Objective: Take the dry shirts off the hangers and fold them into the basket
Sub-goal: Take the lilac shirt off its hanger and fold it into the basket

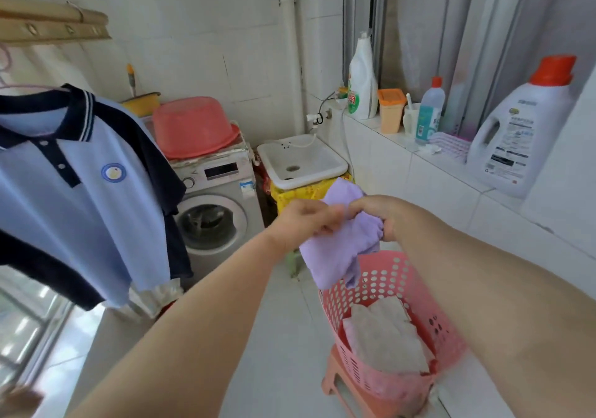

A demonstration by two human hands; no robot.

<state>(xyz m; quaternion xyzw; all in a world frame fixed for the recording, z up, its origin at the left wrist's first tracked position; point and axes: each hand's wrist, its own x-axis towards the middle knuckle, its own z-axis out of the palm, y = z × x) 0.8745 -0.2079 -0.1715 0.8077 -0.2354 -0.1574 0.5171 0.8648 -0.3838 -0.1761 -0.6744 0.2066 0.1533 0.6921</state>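
Lilac cotton garment | pinched by left hand and right hand | hangs directly above pink perforated plastic basket

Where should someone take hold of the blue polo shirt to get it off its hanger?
Grip the shoulder beside the navy collar, coming from the right side. The polo shirt hangs upright on a pink hanger, so that shoulder can likely slide off the hanger's end first.

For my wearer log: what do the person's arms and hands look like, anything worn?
The left forearm and right forearm are bare, no sleeves in view. The left hand and right hand carry no gloves; no watch, bracelet or ring shows.
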